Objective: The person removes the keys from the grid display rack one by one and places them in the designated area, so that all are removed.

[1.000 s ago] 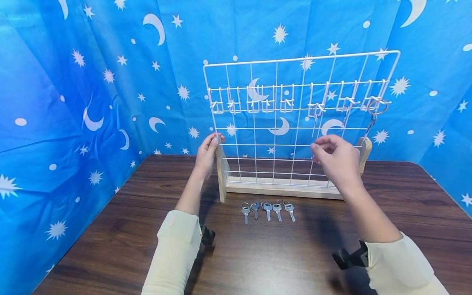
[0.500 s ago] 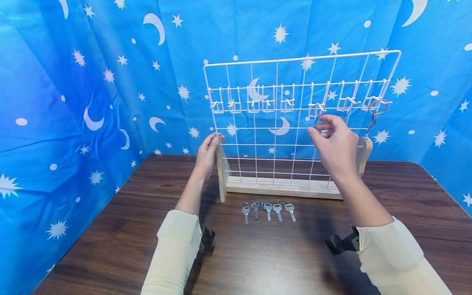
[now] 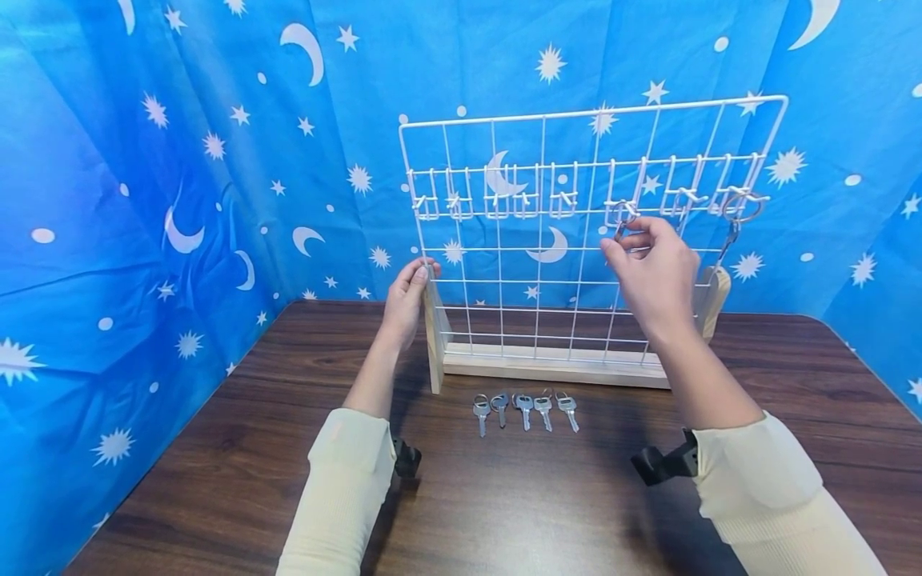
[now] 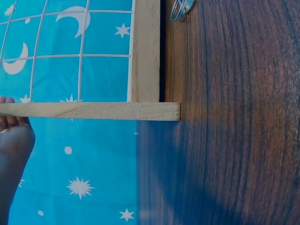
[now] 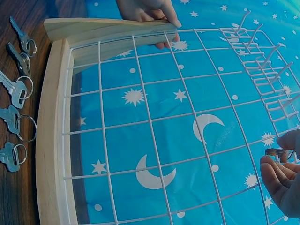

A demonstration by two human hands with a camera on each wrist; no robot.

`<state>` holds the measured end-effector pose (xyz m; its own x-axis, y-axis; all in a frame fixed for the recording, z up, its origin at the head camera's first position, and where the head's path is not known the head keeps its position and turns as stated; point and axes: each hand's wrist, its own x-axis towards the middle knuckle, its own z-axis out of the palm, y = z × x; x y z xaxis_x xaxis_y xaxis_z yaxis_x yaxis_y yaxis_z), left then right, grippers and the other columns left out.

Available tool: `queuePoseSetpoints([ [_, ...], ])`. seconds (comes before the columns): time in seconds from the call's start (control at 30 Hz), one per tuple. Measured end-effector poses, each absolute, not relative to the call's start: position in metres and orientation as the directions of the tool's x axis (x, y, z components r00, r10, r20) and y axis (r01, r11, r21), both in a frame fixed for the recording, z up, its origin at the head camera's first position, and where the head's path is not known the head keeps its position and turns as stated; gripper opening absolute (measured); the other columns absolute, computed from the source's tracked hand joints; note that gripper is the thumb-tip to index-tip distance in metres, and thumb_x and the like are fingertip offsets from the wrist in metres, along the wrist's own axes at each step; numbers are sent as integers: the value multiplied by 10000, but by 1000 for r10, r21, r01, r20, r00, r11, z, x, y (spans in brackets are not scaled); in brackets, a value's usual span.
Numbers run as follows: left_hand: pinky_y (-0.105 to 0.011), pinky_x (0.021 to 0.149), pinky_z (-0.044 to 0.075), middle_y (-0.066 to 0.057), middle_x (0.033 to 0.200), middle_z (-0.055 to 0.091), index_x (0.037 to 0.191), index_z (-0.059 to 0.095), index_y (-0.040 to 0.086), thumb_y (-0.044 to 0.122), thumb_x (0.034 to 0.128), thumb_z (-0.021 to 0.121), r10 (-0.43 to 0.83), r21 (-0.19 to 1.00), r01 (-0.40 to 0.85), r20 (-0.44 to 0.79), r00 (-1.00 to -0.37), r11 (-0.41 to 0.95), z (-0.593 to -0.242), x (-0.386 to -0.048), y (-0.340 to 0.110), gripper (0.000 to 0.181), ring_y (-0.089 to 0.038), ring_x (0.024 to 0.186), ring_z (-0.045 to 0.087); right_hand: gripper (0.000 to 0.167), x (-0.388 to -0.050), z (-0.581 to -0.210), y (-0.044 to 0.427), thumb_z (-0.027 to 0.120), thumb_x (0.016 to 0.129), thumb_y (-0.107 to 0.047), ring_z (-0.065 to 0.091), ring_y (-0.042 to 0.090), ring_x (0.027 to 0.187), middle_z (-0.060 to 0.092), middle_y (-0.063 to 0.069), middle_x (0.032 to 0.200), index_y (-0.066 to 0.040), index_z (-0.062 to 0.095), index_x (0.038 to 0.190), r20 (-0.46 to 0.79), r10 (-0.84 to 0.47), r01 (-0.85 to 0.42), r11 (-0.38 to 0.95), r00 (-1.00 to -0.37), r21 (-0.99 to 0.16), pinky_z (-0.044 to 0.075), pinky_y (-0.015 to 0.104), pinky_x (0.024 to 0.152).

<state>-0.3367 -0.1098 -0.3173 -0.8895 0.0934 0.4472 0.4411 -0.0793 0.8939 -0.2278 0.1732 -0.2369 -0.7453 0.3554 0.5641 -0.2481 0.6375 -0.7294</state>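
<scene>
The left hand is keeping its fingers wrapped around the wooden upright of the wire grid rack. Five ringed keys are lying unmoved on the bench. Rightward, the right hand, higher than a second ago, is now pinching another key below a wire hook, apparently working it there; whether it's looped on, I can't tell.

Loose keys, lower centre: five
Metal rings, upper right: at least two
Hooks, upper centre and right: eight
Wire rack: one
Hands, mid-frame: two
</scene>
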Motion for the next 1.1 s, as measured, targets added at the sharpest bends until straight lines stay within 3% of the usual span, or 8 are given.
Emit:
queuePoseSetpoints([
  [0.27,-328,1019,334,-264,1243,502,1261,441,-88,167,1007,386,93,895,438,445,-891,-86,-318,-337,-111,364,-267,1180,474,386,-228,-235,171,586,909,-256,611,265,885,636,174,1029,-8,559,1204,529,348,-225,630,-774,-743,449,207,613],
  [0.5,-321,1023,332,-260,1231,513,1262,435,-102,156,1005,388,96,895,437,445,-891,-91,-317,-338,-109,367,-280,1180,478,349,-225,-236,170,536,938,-227,659,279,854,657,184,974,15,580,1185,552,353,-259,613,-755,-746,412,75,555],
  [0.73,-321,1024,330,-272,1236,503,1260,444,-89,160,1007,386,98,893,442,449,-888,-90,-316,-337,-109,360,-272,1181,477,246,-224,-237,171,520,945,-161,661,123,732,685,147,912,16,646,1060,592,339,-294,626,-731,-722,450,72,575],
  [0.9,-329,1025,329,-289,1247,484,1265,428,-99,166,1009,379,103,892,443,451,-887,-96,-317,-336,-109,372,-269,1182,474,249,-221,-238,171,528,942,-162,597,-38,656,686,154,899,14,646,1073,599,322,-330,603,-733,-727,481,103,640],
  [1.1,-326,1019,337,-248,1230,517,1264,436,-88,165,1007,384,97,892,441,450,-888,-95,-317,-336,-109,364,-267,1177,480,280,-217,-238,171,526,944,-176,603,-32,659,675,172,895,11,621,1129,576,318,-356,539,-753,-763,496,131,649],
])
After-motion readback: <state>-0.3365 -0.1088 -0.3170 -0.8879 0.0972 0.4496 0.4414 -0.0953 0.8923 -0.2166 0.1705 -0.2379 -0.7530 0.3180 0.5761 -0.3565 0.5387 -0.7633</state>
